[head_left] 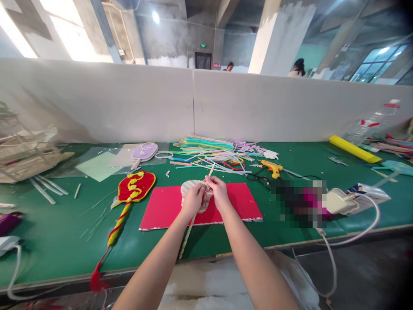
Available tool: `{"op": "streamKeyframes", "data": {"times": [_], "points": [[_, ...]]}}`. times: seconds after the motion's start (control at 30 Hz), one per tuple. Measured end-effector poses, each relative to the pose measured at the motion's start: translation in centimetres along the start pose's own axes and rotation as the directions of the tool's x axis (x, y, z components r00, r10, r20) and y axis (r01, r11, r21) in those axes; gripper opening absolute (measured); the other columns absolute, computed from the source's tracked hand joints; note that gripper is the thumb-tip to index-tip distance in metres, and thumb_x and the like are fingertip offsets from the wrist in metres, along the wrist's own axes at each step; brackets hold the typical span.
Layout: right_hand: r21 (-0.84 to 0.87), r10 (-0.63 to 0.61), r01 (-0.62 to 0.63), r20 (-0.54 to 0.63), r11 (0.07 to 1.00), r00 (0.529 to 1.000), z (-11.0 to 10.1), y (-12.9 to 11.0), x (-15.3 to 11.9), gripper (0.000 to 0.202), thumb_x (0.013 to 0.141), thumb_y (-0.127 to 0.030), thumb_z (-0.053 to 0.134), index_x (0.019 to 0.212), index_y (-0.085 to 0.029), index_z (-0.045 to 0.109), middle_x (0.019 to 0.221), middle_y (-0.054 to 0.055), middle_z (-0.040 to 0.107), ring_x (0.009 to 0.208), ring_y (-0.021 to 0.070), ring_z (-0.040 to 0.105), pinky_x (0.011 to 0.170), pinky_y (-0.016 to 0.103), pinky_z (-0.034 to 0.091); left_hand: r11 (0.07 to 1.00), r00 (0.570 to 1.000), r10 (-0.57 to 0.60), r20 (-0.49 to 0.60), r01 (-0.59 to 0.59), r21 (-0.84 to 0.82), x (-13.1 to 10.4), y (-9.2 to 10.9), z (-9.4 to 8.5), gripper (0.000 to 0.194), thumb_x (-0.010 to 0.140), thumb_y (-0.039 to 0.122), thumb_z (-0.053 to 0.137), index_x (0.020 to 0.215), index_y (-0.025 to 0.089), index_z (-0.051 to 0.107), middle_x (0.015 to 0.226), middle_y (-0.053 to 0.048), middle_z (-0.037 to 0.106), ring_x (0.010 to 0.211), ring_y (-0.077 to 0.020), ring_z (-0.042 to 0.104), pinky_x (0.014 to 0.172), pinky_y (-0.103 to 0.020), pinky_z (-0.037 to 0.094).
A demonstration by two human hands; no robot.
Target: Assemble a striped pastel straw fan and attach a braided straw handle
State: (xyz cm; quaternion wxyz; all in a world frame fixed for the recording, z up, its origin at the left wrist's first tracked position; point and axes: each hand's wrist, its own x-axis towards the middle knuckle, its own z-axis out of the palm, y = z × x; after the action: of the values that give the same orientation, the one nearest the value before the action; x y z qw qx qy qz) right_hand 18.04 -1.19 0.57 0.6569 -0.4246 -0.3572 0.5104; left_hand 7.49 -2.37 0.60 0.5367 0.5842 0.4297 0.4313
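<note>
Over a red board point(161, 209) lies a striped pastel fan-shaped piece point(187, 187), partly covered by my hands. My left hand point(193, 198) is closed on it, fingers curled at its middle. A thin striped strip point(186, 241) runs down from beneath that hand past the board's front edge. My right hand point(217, 189) pinches a pale striped strip point(212, 169) near the piece's upper right edge, and the strip's tip points up. Both hands are close together, with their fingertips nearly touching.
A red and yellow fan point(137, 187) with a tassel lies left. Behind are a purple fan point(145, 150) and heaped colored strips point(209, 144). A yellow glue gun point(272, 168), power strip point(338, 201), cables and plastic bottle point(374, 122) are right. Two people are beyond the partition point(129, 103).
</note>
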Motion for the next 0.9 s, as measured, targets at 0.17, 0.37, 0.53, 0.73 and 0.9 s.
{"op": "streamKeyframes", "data": {"times": [0.17,0.37,0.53,0.73,0.9], "points": [[0.145,0.038,-0.046,0.057,0.988,0.998,-0.1,-0.2,-0.1,0.031,0.057,-0.045,0.073,0.060,-0.019,0.058,0.057,-0.004,0.052,0.045,0.0066,0.043,0.044,0.022,0.035,0.984,0.993,-0.032,0.113,0.051,-0.168,0.2,0.7,0.1,0.026,0.079,0.041,0.050,0.067,0.019,0.046,0.041,0.007,0.040,0.030,-0.0070,0.035,0.035,-0.020,0.026],[0.184,0.043,-0.058,0.083,0.981,0.996,0.0,-0.6,-0.3,0.029,0.058,-0.043,0.074,0.061,-0.018,0.059,0.052,-0.004,0.048,0.045,0.0070,0.042,0.042,0.021,0.034,0.970,0.983,-0.042,0.182,0.083,-0.230,-0.1,1.3,0.0,0.032,0.074,0.048,0.055,0.070,0.017,0.048,0.041,0.007,0.042,0.030,-0.0072,0.037,0.034,-0.020,0.030],[0.140,0.000,0.003,-0.021,0.990,1.000,0.2,-0.4,-0.1,0.029,0.062,-0.039,0.073,0.056,-0.017,0.056,0.045,-0.008,0.041,0.041,0.0040,0.034,0.040,0.018,0.027,0.985,0.993,-0.012,0.119,0.032,-0.167,0.0,0.7,0.3,0.025,0.077,0.043,0.055,0.074,0.019,0.049,0.043,0.007,0.049,0.033,-0.0082,0.044,0.036,-0.019,0.032],[0.078,0.016,-0.009,-0.089,0.997,0.996,0.3,-0.5,0.0,0.036,0.061,-0.050,0.069,0.060,-0.017,0.056,0.041,-0.009,0.038,0.034,0.0041,0.031,0.035,0.020,0.022,0.995,0.990,-0.038,0.139,0.050,-0.084,0.0,-0.2,0.5,0.026,0.081,0.043,0.050,0.068,0.020,0.050,0.038,0.006,0.048,0.028,-0.0089,0.040,0.033,-0.020,0.028],[0.059,0.029,-0.025,-0.070,0.998,0.997,0.3,-0.7,-0.1,0.037,0.059,-0.051,0.070,0.061,-0.017,0.058,0.041,-0.009,0.037,0.033,0.0038,0.030,0.034,0.021,0.022,0.994,0.988,-0.045,0.149,0.060,-0.094,-0.1,-0.5,0.4,0.025,0.083,0.043,0.045,0.072,0.021,0.049,0.036,0.006,0.049,0.027,-0.0092,0.041,0.032,-0.019,0.027]]}}
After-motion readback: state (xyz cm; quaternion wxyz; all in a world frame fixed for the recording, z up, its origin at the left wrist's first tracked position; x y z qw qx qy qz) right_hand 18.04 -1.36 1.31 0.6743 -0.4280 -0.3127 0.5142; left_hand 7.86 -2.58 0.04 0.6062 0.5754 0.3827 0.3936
